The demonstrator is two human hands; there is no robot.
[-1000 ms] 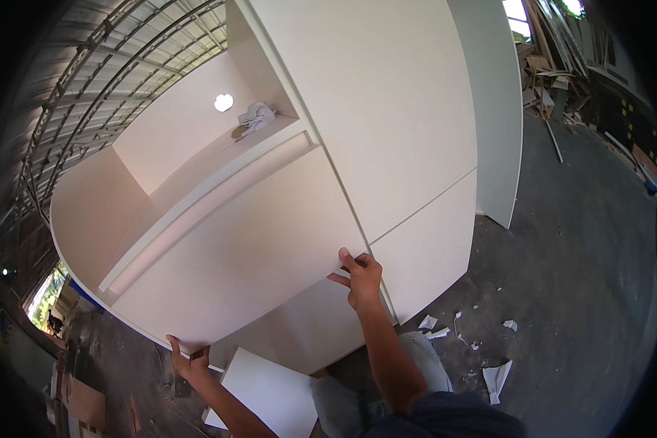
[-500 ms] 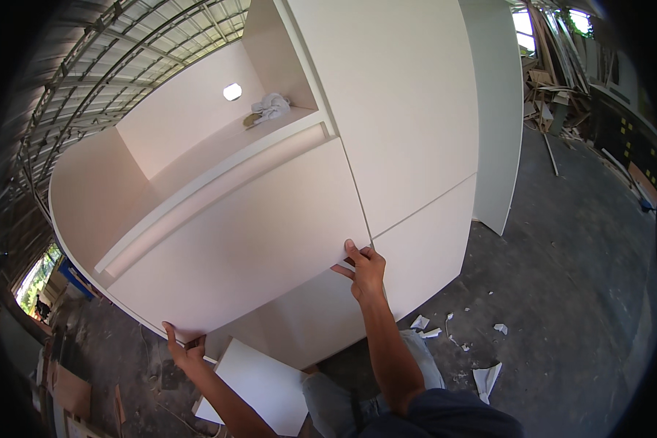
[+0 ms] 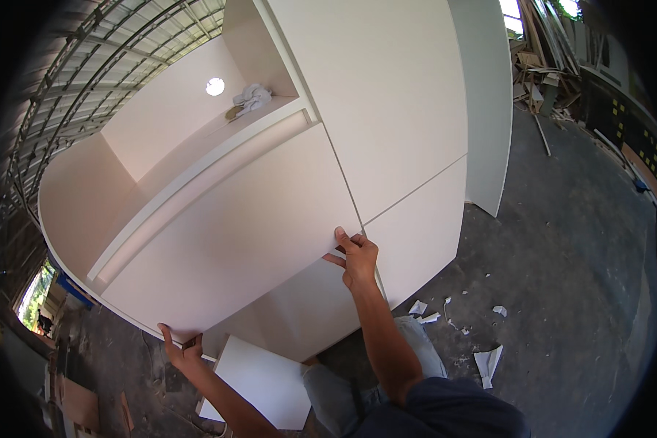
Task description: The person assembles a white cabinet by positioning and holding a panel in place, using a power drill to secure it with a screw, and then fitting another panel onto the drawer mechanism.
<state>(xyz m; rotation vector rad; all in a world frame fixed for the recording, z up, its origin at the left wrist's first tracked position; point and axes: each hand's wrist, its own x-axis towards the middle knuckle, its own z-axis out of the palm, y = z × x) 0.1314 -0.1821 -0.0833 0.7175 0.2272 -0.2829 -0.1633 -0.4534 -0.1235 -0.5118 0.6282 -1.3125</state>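
A wide white front panel (image 3: 226, 226) sits in a large white cabinet (image 3: 394, 87), below an open shelf. My left hand (image 3: 184, 350) grips the panel's lower left corner, thumb on its face and fingers curled under the edge. At the lower right corner, my right hand (image 3: 356, 257) pinches the same edge, with its thumb in front and some fingers beneath. The fingertips behind the panel are hidden. Under it, an open space shows part of the cabinet's inside. A loose white board (image 3: 259, 379) leans at an angle between my left forearm and my legs.
A crumpled white cloth (image 3: 252, 98) lies on the shelf (image 3: 197, 139). White scraps (image 3: 489, 365) litter the dark floor (image 3: 562, 292) at right. Wood offcuts (image 3: 544, 80) are piled at the far right. A brown board (image 3: 79, 403) stands at lower left.
The view has shifted slightly, so the cabinet appears a little further left and higher. Both hands keep their hold on the panel's lower edge.
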